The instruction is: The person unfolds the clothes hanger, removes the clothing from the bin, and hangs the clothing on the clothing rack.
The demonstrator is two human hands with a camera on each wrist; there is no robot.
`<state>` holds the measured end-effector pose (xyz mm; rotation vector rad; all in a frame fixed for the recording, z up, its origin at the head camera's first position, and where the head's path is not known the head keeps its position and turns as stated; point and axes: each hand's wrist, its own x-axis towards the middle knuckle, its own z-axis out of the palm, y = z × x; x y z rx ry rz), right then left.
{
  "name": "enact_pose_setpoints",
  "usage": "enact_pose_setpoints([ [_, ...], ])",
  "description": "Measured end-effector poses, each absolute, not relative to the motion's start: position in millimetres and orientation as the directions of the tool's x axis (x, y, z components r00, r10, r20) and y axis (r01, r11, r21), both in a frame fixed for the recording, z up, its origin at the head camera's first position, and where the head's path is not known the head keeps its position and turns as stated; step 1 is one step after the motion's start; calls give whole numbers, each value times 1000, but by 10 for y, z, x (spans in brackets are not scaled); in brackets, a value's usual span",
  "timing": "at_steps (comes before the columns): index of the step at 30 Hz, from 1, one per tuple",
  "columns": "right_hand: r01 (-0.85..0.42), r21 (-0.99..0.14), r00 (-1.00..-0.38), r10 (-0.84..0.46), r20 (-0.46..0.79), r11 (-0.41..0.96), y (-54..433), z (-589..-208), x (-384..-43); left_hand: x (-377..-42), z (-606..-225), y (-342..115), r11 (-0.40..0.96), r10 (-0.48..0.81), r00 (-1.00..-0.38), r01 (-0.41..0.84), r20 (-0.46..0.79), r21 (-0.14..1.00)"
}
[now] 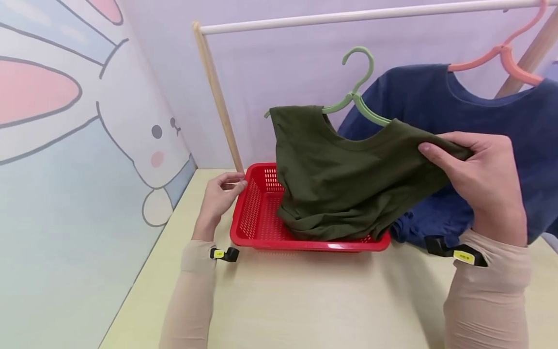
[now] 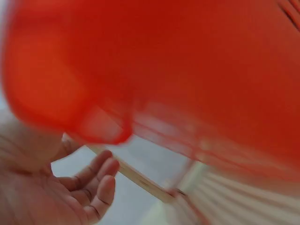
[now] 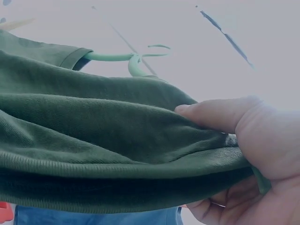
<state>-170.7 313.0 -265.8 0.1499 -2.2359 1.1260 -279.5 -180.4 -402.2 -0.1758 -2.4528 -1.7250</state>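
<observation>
In the head view my right hand (image 1: 488, 174) pinches the right shoulder end of a dark green T-shirt (image 1: 348, 165). A green clothes hanger (image 1: 363, 104) sits inside the shirt, its hook sticking up through the neckline. The right wrist view shows the thumb on top of the shirt's cloth (image 3: 108, 122) and the other fingers beneath. The shirt's lower part hangs bunched in a red plastic basket (image 1: 309, 245). At the basket's left rim is my left hand (image 1: 220, 196), fingers loosely bent with no cloth in them. The basket hides part of this hand (image 2: 51, 192) in the left wrist view.
A white rail (image 1: 331, 19) on wooden posts (image 1: 218, 97) spans the back. From it, on the right, hangs a navy T-shirt (image 1: 436, 111) on a coral hanger (image 1: 514, 63). A rabbit-painted wall (image 1: 87, 208) borders the pale table (image 1: 305, 300) on the left.
</observation>
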Motion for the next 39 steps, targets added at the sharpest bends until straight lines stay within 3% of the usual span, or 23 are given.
enact_pose_setpoints([
  [10, -331, -724, -822, 193, 536, 605, 3152, -2693, -1704, -2884, -4337, -1697, 179, 22, -990, 140, 139, 974],
  [17, -295, -741, -835, 215, 507, 603, 3150, -2677, -1598, -2912, -4405, -1596, 174, 53, -994, 106, 98, 979],
  [26, -308, -726, -812, 227, 537, 614, 3315, -2168, -1516, -3018, -4440, -1513, 190, 68, -995, 88, 76, 978],
  [33, -200, -847, -833, 370, 411, 492, 3649, -1867, -1588, -3055, -4459, -1509, 195, 55, -996, 76, 67, 978],
  [39, -121, -863, -824, 435, 363, 491, 3864, -1763, -1697, -3097, -4468, -1501, 202, 47, -997, 69, 61, 977],
])
